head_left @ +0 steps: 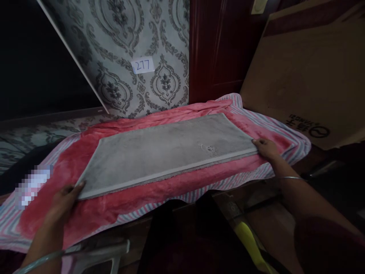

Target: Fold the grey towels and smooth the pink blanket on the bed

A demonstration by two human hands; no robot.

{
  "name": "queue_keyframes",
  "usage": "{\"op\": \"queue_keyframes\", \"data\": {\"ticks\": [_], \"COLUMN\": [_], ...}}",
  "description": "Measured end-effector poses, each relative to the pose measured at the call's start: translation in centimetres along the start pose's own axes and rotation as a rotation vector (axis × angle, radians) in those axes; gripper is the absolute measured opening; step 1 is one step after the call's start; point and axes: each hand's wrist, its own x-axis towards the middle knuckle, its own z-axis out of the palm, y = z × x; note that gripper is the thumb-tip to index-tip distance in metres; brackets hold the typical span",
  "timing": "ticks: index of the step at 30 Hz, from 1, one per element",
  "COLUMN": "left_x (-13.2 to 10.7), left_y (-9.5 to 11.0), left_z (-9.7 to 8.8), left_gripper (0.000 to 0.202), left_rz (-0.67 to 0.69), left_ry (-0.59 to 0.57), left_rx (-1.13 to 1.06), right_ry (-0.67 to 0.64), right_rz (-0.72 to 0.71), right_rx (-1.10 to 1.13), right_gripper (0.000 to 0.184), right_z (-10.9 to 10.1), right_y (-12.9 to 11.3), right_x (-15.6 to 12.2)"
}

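A grey folded towel (168, 150) lies flat on a pink blanket (119, 205) with a striped border. My left hand (65, 199) rests at the towel's near left corner, fingers closed over its edge. My right hand (265, 148) pinches the towel's near right corner, a bangle on its wrist.
A patterned wall panel with a paper label "277" (143, 65) stands behind. A dark red wooden door (216, 49) is beside it, and a large cardboard box (308, 68) leans at right. A yellow object (251, 239) lies below the blanket's front edge.
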Motion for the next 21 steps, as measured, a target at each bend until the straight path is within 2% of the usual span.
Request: {"op": "queue_keyframes", "data": {"ticks": [3,9,13,21], "left_x": [-0.3,0.0,-0.1,1.0], "left_y": [-0.1,0.1,0.2,-1.2], "left_z": [0.0,0.2,0.4,0.7], "left_gripper": [0.043,0.028,0.023,0.033], "left_rz": [-0.046,0.064,0.071,0.163], "left_ry": [-0.001,0.038,0.05,0.016], "left_rx": [-0.046,0.013,-0.008,-0.062], "right_ry": [-0.012,0.009,0.003,0.065], "right_rz": [0.018,0.008,0.0,-0.04], "right_rx": [0.029,0.026,0.04,0.059], "right_gripper": [0.026,0.023,0.024,0.012], "right_z": [-0.1,0.1,0.2,0.7], "right_y": [0.2,0.3,0.5,0.5], "right_x": [-0.1,0.0,0.0,0.3]}}
